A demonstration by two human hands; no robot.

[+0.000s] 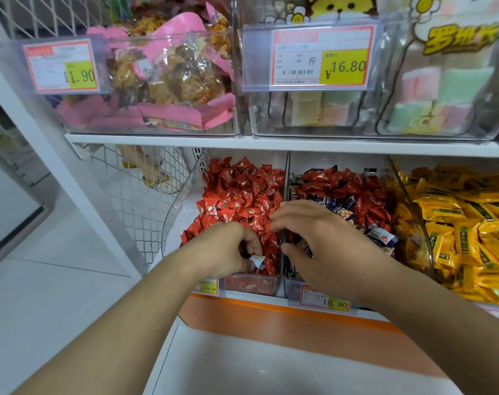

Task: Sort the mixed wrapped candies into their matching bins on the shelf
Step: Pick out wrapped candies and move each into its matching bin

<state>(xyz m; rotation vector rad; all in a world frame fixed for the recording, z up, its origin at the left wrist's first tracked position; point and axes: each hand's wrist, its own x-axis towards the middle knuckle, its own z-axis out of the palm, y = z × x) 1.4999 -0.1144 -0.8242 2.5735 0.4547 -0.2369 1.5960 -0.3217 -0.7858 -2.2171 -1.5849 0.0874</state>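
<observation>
Head view looks down, close on shelf bins (283, 283).

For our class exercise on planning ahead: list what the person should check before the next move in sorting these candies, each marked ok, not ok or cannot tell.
1. Left hand holds a candy: ok, it pinches a white-wrapped candy.
2. Its matching bin known: cannot tell.
3. Right hand free: ok, open over the middle bin.
4. Middle bin sorted: not ok, red candies mixed with dark blue ones.
5. Left bin all red: cannot tell.
</observation>
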